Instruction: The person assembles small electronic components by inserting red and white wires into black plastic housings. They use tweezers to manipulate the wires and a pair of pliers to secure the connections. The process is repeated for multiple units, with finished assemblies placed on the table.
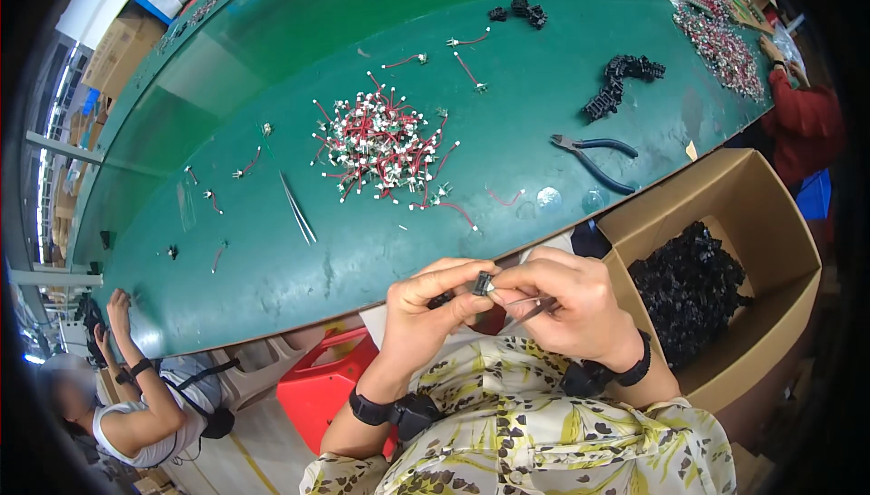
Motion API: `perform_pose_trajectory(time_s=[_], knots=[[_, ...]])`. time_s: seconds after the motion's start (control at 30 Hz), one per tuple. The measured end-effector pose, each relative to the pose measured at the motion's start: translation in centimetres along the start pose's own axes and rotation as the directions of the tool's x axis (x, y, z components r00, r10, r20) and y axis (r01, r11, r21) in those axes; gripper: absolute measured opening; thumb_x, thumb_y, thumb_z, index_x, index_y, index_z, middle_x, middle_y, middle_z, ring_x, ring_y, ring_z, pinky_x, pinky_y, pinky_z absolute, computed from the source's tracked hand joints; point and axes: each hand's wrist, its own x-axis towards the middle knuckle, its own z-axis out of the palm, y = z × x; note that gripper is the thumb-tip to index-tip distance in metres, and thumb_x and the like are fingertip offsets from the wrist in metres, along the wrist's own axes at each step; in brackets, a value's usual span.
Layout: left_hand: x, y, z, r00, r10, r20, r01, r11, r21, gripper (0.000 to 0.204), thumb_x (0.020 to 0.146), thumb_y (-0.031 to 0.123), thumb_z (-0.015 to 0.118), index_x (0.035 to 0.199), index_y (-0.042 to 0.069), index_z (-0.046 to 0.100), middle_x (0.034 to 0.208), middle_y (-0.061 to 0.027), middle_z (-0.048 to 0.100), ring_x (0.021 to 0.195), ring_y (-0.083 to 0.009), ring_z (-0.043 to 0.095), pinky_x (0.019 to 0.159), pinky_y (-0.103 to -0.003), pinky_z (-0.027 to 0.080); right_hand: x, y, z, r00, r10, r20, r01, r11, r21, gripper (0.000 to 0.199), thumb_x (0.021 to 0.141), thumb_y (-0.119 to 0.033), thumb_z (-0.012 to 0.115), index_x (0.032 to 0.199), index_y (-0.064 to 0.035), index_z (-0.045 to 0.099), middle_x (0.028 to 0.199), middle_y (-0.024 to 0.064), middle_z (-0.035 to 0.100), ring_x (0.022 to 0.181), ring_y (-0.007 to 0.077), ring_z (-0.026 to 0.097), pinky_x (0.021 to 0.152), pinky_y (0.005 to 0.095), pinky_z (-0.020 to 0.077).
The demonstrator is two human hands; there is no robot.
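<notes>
Close in front of my body, my left hand (435, 302) pinches a small black plastic housing (483, 284) between thumb and fingers. My right hand (569, 303) is closed around a slim metal tool that looks like tweezers (535, 306). Its fingertips meet the housing, where a small white piece (490, 286) shows at the edge. Beyond my hands, a heap of red-wired white connectors (381, 146) lies on the green table (362, 264). A second pair of tweezers (297, 209) rests left of my hands, and blue-handled cutting pliers (594, 158) lie to the right.
A cardboard box (770, 309) of black plastic parts (689, 300) stands at my right. Black parts (621, 85) lie in a curved row on the table. A red stool (326, 377) is at lower left. Co-workers (149, 404) sit at far left and far right.
</notes>
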Motion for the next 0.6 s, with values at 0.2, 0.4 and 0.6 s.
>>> perform_pose_trajectory(time_s=[0.2,0.4,0.6], knots=[[0.2,0.8,1.1,0.950,-0.312,0.024,0.295,0.868,-0.400,0.033,0.095,0.008,0.059,0.128,0.004,0.059,0.091,-0.0033,0.064,0.059,-0.0056,0.050,0.046,-0.019,0.035,0.5,1.1,-2.2,0.940,0.336,-0.055,-0.313,0.918,0.244,0.021,0.076,-0.006,0.078,0.096,-0.0023,0.071,0.083,0.0040,0.063,0.070,0.0076,0.056,0.056,0.0212,0.0421],[-0.3,0.5,0.9,0.946,-0.324,0.032,0.318,0.899,-0.300,0.035,0.095,0.010,0.061,0.129,0.005,0.059,0.080,0.0005,0.064,0.052,-0.0038,0.048,0.045,-0.018,0.033,0.0,1.0,-0.2,0.946,0.323,0.022,-0.318,0.913,0.254,0.014,0.080,-0.005,0.075,0.092,-0.0001,0.071,0.080,0.0042,0.062,0.066,0.0073,0.055,0.053,0.0218,0.0416],[-0.3,0.7,1.3,0.945,-0.316,-0.079,0.305,0.944,-0.127,0.035,0.092,0.009,0.066,0.126,0.007,0.062,0.080,-0.0004,0.065,0.053,-0.0027,0.049,0.045,-0.017,0.032,0.1,-0.4,-0.4,0.909,0.413,0.052,-0.410,0.865,0.291,0.015,0.084,-0.005,0.070,0.098,-0.0008,0.067,0.077,0.0071,0.061,0.059,0.0104,0.055,0.052,0.0244,0.0422]])
